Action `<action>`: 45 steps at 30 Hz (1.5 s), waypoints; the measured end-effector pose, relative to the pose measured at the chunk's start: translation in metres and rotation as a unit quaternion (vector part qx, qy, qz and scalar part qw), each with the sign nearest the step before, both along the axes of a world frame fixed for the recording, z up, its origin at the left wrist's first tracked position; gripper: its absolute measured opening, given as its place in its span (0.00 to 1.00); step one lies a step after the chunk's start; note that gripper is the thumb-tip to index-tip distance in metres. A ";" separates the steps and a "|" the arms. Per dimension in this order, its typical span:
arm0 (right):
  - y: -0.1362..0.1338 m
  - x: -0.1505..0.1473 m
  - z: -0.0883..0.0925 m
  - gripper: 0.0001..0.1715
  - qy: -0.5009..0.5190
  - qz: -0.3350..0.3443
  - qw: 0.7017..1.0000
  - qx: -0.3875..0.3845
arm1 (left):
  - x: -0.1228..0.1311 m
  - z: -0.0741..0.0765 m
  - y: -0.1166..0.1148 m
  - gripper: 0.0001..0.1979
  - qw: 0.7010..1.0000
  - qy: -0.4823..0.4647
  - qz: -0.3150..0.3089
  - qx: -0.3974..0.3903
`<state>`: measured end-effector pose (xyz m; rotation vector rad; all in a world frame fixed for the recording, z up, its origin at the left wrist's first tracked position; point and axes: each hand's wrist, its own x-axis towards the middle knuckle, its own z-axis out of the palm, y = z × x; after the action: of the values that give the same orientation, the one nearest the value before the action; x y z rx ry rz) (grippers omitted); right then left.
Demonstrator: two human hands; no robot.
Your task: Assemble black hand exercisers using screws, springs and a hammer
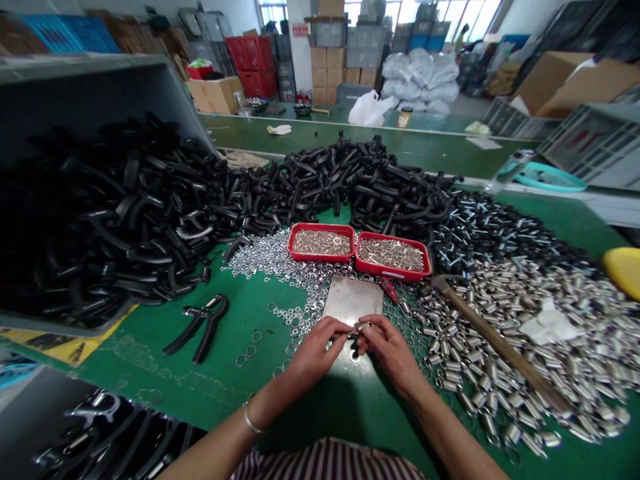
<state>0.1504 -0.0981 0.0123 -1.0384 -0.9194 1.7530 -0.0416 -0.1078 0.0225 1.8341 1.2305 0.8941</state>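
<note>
My left hand [320,343] and my right hand [387,343] meet over the near end of a flat metal plate [355,293]. Between their fingertips they pinch a small coiled metal spring [362,327], partly covered by the fingers. Under the hands a metal ring [355,356] shows. A black-handled hand grip [200,327] lies to the left. Loose springs [500,380] spread in a heap on the right, with a wooden-handled hammer [505,347] across them.
Two red trays [320,257] of small metal pins stand behind the plate. Red-handled pliers [389,289] lie beside it. Silver nuts and rings [270,257] spread leftward. Black handles [330,173] pile up behind, spilling from a tipped grey crate [187,100]. Black-and-silver bolts [505,220] heap at right.
</note>
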 end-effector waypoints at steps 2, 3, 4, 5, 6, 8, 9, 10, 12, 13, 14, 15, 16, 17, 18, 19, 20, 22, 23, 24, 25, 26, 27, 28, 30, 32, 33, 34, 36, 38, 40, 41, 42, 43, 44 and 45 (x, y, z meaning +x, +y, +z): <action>0.001 0.004 -0.001 0.17 0.004 -0.010 1.000 -0.003 | -0.004 0.003 0.002 0.09 1.000 0.002 -0.004 0.000; 0.001 0.006 -0.001 0.17 0.001 -0.014 1.000 -0.002 | -0.007 0.005 0.005 0.09 1.000 0.006 0.000 0.006; 0.002 0.008 -0.002 0.17 -0.004 -0.017 1.000 0.001 | -0.012 0.008 0.008 0.09 1.000 0.013 0.007 0.017; 0.002 0.010 -0.001 0.16 -0.013 -0.017 1.000 0.005 | -0.017 0.012 0.012 0.09 0.999 0.021 0.021 0.032; 0.002 0.012 -0.001 0.16 -0.024 -0.015 1.000 0.010 | -0.024 0.015 0.018 0.09 0.998 0.030 0.038 0.050; 0.001 0.014 0.000 0.16 -0.045 -0.008 0.999 0.021 | -0.039 0.019 0.035 0.10 0.992 0.055 0.077 0.086; 0.000 0.015 0.000 0.16 -0.050 -0.003 0.998 0.025 | -0.048 0.018 0.045 0.10 0.988 0.074 0.091 0.099; -0.001 0.014 0.000 0.17 -0.053 -0.001 0.998 0.026 | -0.056 0.017 0.057 0.10 0.985 0.097 0.100 0.106; -0.002 0.011 0.000 0.17 -0.046 0.000 0.999 0.025 | -0.071 0.009 0.081 0.10 0.978 0.148 0.104 0.100; -0.003 0.010 0.001 0.18 -0.040 -0.001 0.999 0.024 | -0.078 0.003 0.093 0.11 0.976 0.169 0.106 0.091; -0.004 0.008 0.001 0.18 -0.033 -0.003 0.999 0.023 | -0.083 -0.002 0.103 0.11 0.974 0.185 0.106 0.081; -0.005 0.007 0.001 0.18 -0.027 -0.005 0.999 0.022 | -0.088 -0.008 0.111 0.11 0.973 0.194 0.104 0.075; -0.005 0.005 0.002 0.18 -0.023 -0.006 0.999 0.022 | -0.091 -0.013 0.117 0.10 0.972 0.199 0.100 0.071; -0.006 0.004 0.003 0.18 -0.022 -0.005 0.999 0.023 | -0.093 -0.016 0.120 0.10 0.972 0.203 0.092 0.071; -0.006 0.004 0.004 0.17 -0.023 -0.005 0.999 0.024 | -0.095 -0.019 0.121 0.09 0.972 0.206 0.081 0.073; -0.006 0.004 0.005 0.16 -0.025 -0.006 0.999 0.026 | -0.095 -0.020 0.120 0.09 0.972 0.211 0.069 0.077; -0.006 0.004 0.006 0.15 -0.028 -0.006 0.999 0.030 | -0.094 -0.020 0.117 0.08 0.972 0.216 0.056 0.080; -0.005 0.003 0.008 0.14 -0.033 -0.006 0.999 0.037 | -0.092 -0.018 0.107 0.08 0.972 0.218 0.030 0.085; -0.005 0.003 0.009 0.14 -0.035 -0.005 0.999 0.040 | -0.091 -0.017 0.102 0.09 0.973 0.214 0.020 0.087; -0.004 0.003 0.010 0.14 -0.037 -0.004 0.998 0.042 | -0.090 -0.016 0.098 0.09 0.974 0.210 0.015 0.088; -0.004 0.002 0.011 0.14 -0.041 -0.002 0.998 0.043 | -0.089 -0.015 0.095 0.09 0.974 0.207 0.015 0.087; -0.003 0.001 0.012 0.15 -0.046 -0.002 0.998 0.044 | -0.089 -0.015 0.094 0.09 0.974 0.207 0.021 0.086; -0.003 0.001 0.012 0.15 -0.051 -0.003 0.998 0.044 | -0.089 -0.015 0.094 0.09 0.974 0.210 0.030 0.085; -0.003 0.000 0.013 0.15 -0.055 -0.003 0.997 0.044 | -0.088 -0.015 0.095 0.09 0.972 0.214 0.039 0.084; -0.003 0.000 0.014 0.16 -0.059 -0.005 0.997 0.042 | -0.086 -0.013 0.098 0.11 0.968 0.228 0.050 0.087; -0.003 0.000 0.014 0.16 -0.054 -0.014 0.998 0.039 | -0.081 -0.008 0.101 0.13 0.964 0.240 0.053 0.103; -0.003 0.001 0.014 0.17 -0.050 -0.020 0.998 0.037 | -0.078 -0.003 0.102 0.13 0.962 0.242 0.055 0.115; -0.003 0.003 0.013 0.17 -0.048 -0.025 0.998 0.035 | -0.073 0.003 0.103 0.13 0.960 0.239 0.060 0.131; -0.004 0.005 0.013 0.17 -0.048 -0.028 0.998 0.031 | -0.063 0.016 0.108 0.13 0.958 0.227 0.073 0.161; -0.005 0.008 0.014 0.17 -0.054 -0.016 0.998 0.025 | -0.055 0.027 0.121 0.12 0.955 0.223 0.080 0.181; -0.006 0.008 0.014 0.17 -0.056 0.000 0.998 0.024 | -0.049 0.033 0.144 0.12 0.948 0.247 0.079 0.184; -0.007 0.008 0.014 0.17 -0.057 0.008 0.998 0.024 | -0.048 0.034 0.159 0.12 0.943 0.272 0.079 0.175; -0.007 0.008 0.014 0.17 -0.057 0.013 0.998 0.024 | -0.047 0.034 0.175 0.12 0.936 0.302 0.083 0.161; -0.008 0.007 0.015 0.16 -0.055 0.016 0.998 0.024 | -0.047 0.032 0.190 0.12 0.928 0.331 0.090 0.142; -0.008 0.006 0.015 0.16 -0.052 0.015 0.998 0.024 | -0.047 0.030 0.205 0.12 0.922 0.355 0.097 0.125; -0.009 0.004 0.015 0.16 -0.046 0.012 0.999 0.023 | -0.046 0.028 0.217 0.12 0.917 0.369 0.102 0.112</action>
<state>0.1549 -0.1070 0.0271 -1.0884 -1.0289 1.7080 -0.0875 0.1093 0.0505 2.3709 1.8624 0.4495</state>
